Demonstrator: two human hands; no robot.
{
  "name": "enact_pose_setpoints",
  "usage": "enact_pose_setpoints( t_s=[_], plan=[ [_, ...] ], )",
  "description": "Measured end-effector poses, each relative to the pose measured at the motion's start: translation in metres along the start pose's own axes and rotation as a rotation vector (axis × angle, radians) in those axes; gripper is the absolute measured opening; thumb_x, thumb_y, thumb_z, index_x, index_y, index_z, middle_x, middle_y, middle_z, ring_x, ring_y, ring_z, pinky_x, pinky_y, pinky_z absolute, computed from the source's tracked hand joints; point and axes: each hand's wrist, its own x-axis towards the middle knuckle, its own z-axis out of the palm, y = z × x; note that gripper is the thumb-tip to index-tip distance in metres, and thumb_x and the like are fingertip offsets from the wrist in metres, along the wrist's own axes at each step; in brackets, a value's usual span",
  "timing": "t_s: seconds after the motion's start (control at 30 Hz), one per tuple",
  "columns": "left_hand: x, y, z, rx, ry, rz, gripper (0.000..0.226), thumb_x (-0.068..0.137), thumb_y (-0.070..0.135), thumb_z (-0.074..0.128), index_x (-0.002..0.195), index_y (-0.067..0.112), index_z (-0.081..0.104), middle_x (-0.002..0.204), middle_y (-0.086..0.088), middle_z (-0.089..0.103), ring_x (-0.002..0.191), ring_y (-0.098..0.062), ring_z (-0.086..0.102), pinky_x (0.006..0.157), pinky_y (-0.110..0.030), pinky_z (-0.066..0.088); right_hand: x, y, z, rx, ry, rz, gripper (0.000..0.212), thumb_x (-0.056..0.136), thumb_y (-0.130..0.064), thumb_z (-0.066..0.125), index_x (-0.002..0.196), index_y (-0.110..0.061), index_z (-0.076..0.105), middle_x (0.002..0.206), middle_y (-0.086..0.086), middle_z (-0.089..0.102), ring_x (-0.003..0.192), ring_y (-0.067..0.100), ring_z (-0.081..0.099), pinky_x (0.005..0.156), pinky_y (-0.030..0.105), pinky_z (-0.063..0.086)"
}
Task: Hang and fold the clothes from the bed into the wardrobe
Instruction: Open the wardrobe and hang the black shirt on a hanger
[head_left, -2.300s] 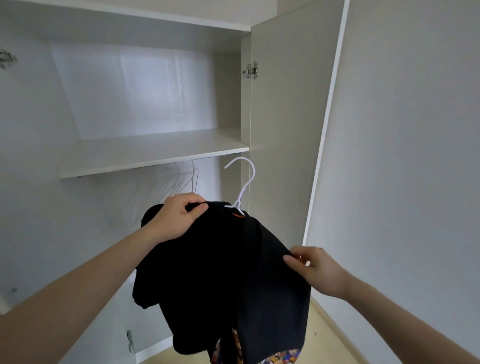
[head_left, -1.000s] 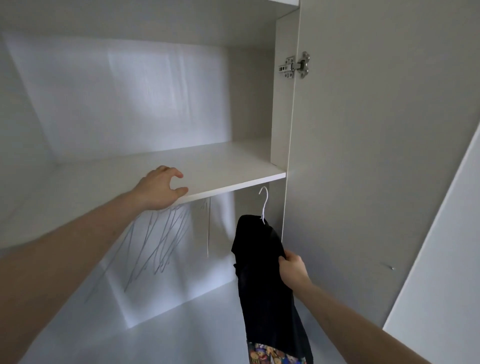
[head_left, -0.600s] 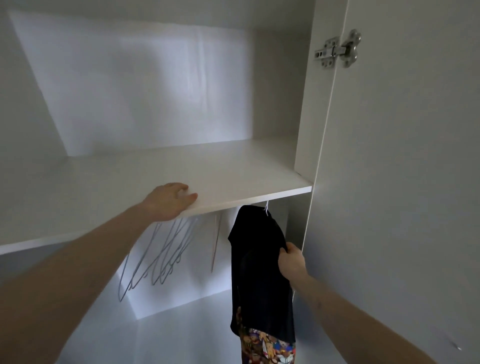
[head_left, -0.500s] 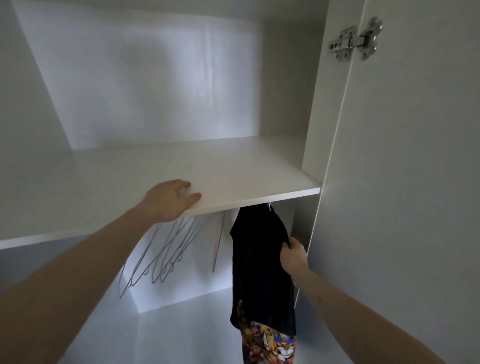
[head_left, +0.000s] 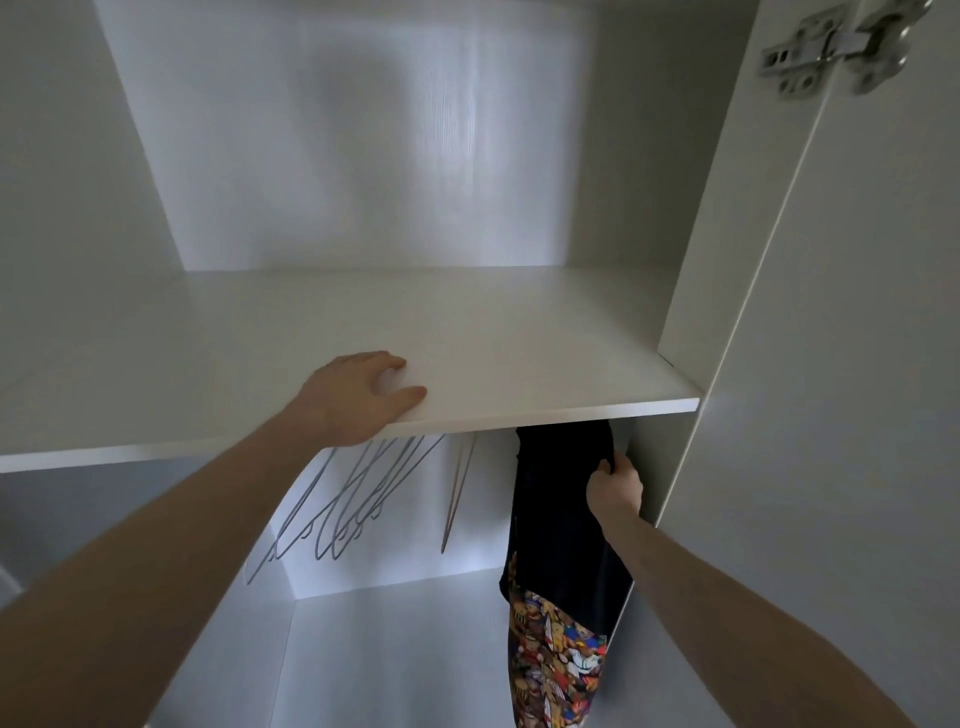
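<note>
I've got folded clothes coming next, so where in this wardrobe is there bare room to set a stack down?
The shelf is bare from the left hand resting on its front edge to the right wall, and back to the rear panel. Beneath it, it is crowded: empty wire hangers hang at the middle, and the black garment, pinched by the right hand, fills the right side.

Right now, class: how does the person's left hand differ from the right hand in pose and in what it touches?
The left hand rests on the shelf edge, fingers fairly straight; the right hand pinches the black garment. The left sits above the shelf, the right below it. Both reach into the wardrobe.
</note>
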Motion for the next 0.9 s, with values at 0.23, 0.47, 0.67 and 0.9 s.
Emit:
enact_pose_setpoints(
  t_s=[0.23,0.47,0.67,0.9],
  plan=[
    [0.001,-0.002,0.002,0.017,0.034,-0.008,0.067,0.089,0.075,0.052,0.146,0.040,0.049,0.159,0.015,0.041,0.147,-0.016,0.036,0.120,-0.039,0.027,0.028,-0.003,0.016,-0.027,-0.002,0.056,0.043,0.107,-0.011,0.040,0.149,-0.012,0.052,0.129,0.021,0.065,0.114,0.041,0.061,0.079,0.033,0.042],
    [0.000,-0.001,0.002,0.026,0.043,-0.006,0.066,0.088,0.077,0.051,0.145,0.043,0.049,0.157,0.019,0.042,0.145,-0.015,0.037,0.120,-0.042,0.029,0.031,0.015,0.024,-0.176,-0.075,0.142,0.042,0.107,-0.011,0.041,0.148,-0.007,0.051,0.130,0.024,0.063,0.116,0.042,0.061,0.078,0.032,0.042],
    [-0.001,0.000,0.002,0.025,0.048,-0.003,0.070,0.085,0.079,0.049,0.145,0.042,0.050,0.157,0.018,0.043,0.145,-0.015,0.038,0.120,-0.043,0.029,0.027,0.034,0.018,-0.345,-0.143,0.144,0.037,0.107,-0.012,0.043,0.141,0.000,0.051,0.129,0.025,0.062,0.112,0.042,0.062,0.075,0.035,0.045],
    [-0.002,0.001,0.002,0.032,0.054,-0.002,0.066,0.089,0.076,0.051,0.145,0.041,0.049,0.157,0.017,0.043,0.145,-0.016,0.038,0.119,-0.042,0.029,0.018,0.042,0.017,-0.425,-0.210,0.145,0.057,0.100,-0.004,0.049,0.154,0.001,0.032,0.141,0.025,0.055,0.127,0.041,0.057,0.086,0.038,0.051]
  ],
)
